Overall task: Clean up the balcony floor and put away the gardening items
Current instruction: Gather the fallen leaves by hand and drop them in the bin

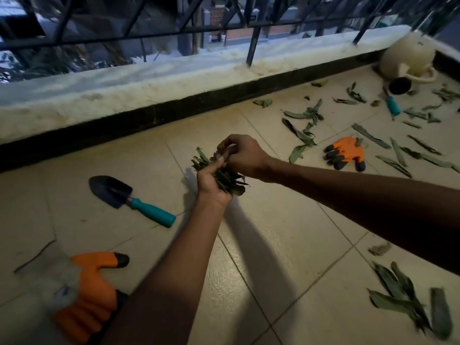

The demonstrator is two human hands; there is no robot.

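Note:
My left hand (pixel 211 181) grips a bunch of green leaves (pixel 225 176) above the tiled floor. My right hand (pixel 242 155) pinches at the top of that same bunch, its fingers closed on the leaves. A trowel (pixel 132 201) with a dark blade and teal handle lies to the left. One orange glove (pixel 346 153) lies to the right, another orange glove (pixel 94 292) at the lower left. Many loose leaves (pixel 303 134) are scattered over the floor on the right, and another clump of fallen leaves (pixel 403 300) lies at the lower right.
A low white parapet (pixel 149 83) with a black metal railing runs along the far side. A cream watering can (pixel 408 58) lies in the far right corner beside a small dark pot (pixel 399 85) and a second teal-handled tool (pixel 392 105).

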